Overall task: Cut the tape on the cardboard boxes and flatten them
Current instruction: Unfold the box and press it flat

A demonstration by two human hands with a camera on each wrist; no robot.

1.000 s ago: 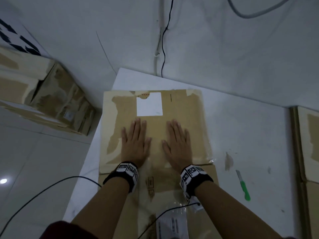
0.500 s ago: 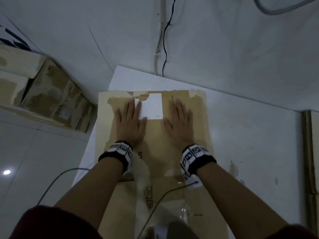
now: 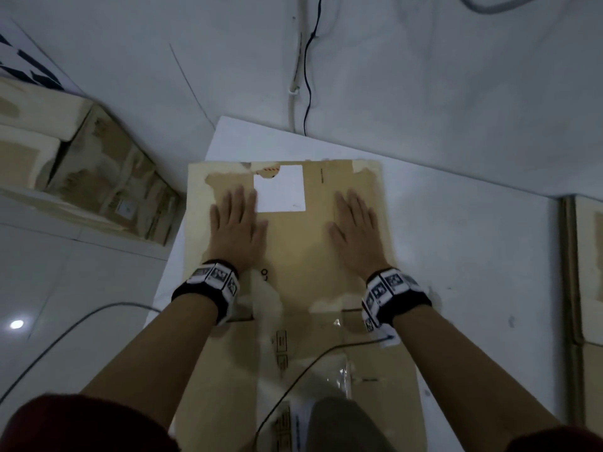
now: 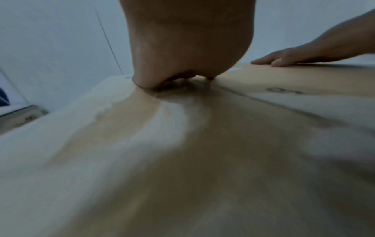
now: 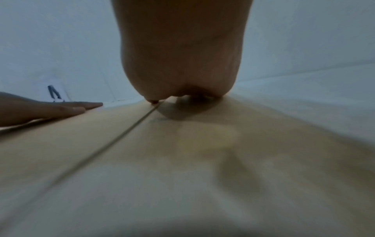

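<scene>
Brown, torn-faced flattened cardboard box (image 3: 293, 256) lies along the white counter's (image 3: 473, 256) left edge, where the left hand (image 3: 236, 230) and right hand (image 3: 354, 234), fingers straight and holding nothing, have slid farther apart toward its far end, suggesting flattening is nearly finished.

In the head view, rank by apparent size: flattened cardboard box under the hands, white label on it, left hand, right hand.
1. Flattened cardboard box, largest by far.
2. Left hand and right hand: look alike, unranked.
3. White label, slightly smaller than either hand.

Dim, bluish light throughout; both wrist views are blurred and stretched toward their lower edges.
</scene>
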